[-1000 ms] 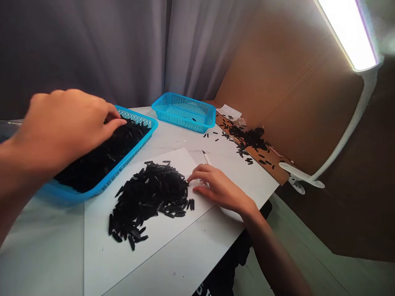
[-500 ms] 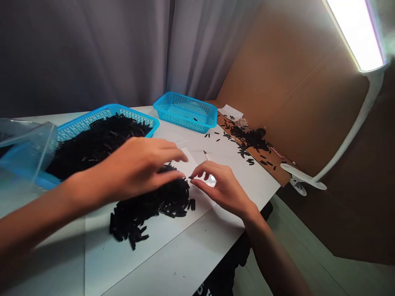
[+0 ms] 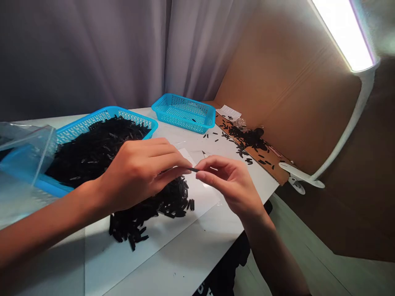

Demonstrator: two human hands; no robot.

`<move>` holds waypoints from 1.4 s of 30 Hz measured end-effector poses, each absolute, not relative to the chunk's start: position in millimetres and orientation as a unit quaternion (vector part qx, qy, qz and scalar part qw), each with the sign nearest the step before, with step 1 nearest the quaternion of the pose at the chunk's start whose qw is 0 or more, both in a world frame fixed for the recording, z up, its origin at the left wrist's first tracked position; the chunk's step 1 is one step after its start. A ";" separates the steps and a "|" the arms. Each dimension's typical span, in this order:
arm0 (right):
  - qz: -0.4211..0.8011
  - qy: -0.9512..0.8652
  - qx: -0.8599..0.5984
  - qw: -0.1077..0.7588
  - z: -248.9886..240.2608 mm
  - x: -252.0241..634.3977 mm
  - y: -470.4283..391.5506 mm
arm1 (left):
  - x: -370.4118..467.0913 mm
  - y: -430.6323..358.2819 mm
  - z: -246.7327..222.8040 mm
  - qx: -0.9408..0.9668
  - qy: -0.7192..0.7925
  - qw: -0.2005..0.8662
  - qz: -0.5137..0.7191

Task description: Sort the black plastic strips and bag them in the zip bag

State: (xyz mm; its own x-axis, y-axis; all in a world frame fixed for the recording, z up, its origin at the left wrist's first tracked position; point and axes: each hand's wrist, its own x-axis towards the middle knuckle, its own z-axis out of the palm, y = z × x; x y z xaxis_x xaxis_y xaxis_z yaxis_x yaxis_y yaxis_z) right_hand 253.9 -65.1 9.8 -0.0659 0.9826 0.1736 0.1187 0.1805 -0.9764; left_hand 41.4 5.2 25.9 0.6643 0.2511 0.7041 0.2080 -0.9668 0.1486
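1. Holding small black piece up beside black heap, over white sheet.
2. Pinching its ends with left hand and right hand, each grip narrowed to the piece's thickness.
3. Blocking part of the black heap with left hand.
4. Beyond, with filled blue basket on bench, overlapped by clear bag; then second blue basket; then loose pieces on cardboard.

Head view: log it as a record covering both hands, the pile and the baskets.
Left hand: fingers at one end of a thin black piece
Right hand: fingers at the other end of that piece
Pile: black pieces on a white sheet, partly hidden by the left hand
Near basket: blue, heaped with black pieces
Far basket: blue, one dark piece visible inside
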 end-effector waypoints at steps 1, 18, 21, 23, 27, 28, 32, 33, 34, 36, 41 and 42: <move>0.475 -0.564 -0.461 0.493 8.8 254.9 -63.3 | 42.2 5.0 25.5 0.910 0.124 0.028 0.395; 0.562 -0.504 -0.410 0.512 -2.5 256.3 -59.0 | 47.8 4.4 19.2 0.887 0.133 0.096 0.431; 0.557 -0.500 -0.406 0.524 -5.3 255.7 -59.0 | 48.6 4.9 16.7 0.887 0.130 0.099 0.432; 0.546 -0.503 -0.409 0.531 -6.5 255.2 -59.7 | 48.7 5.5 15.6 0.887 0.122 0.097 0.434; 0.523 -0.513 -0.415 0.539 -6.3 254.5 -60.9 | 48.9 6.2 14.9 0.883 0.113 0.085 0.447; 0.516 -0.515 -0.418 0.542 -5.9 254.4 -61.1 | 49.0 6.2 14.7 0.881 0.112 0.079 0.452; 0.501 -0.509 -0.430 0.553 -4.4 253.6 -62.1 | 49.5 6.2 14.4 0.874 0.122 0.054 0.467; 0.495 -0.508 -0.432 0.557 -4.2 253.1 -62.3 | 49.5 6.3 14.5 0.872 0.128 0.046 0.470; 0.484 -0.509 -0.436 0.563 -4.0 252.5 -62.4 | 49.5 6.5 14.6 0.869 0.133 0.041 0.474; 0.447 -0.521 -0.447 0.574 -3.4 251.1 -62.4 | 49.6 7.1 14.9 0.867 0.137 0.037 0.478; 0.352 -0.552 -0.474 0.589 -1.9 248.3 -61.1 | 50.2 9.4 13.7 0.867 0.144 0.042 0.475; 0.344 -0.556 -0.476 0.589 -2.0 248.0 -60.7 | 50.1 9.8 13.1 0.867 0.146 0.044 0.474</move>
State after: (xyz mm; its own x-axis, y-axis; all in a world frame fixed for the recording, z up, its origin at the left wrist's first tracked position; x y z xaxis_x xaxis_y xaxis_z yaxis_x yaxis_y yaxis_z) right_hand 248.0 -60.7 -2.0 0.1463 0.9333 0.3279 0.1238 0.3116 -0.9421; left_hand 50.1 9.8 13.1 0.5074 0.2950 0.8096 0.2107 -0.9535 0.2154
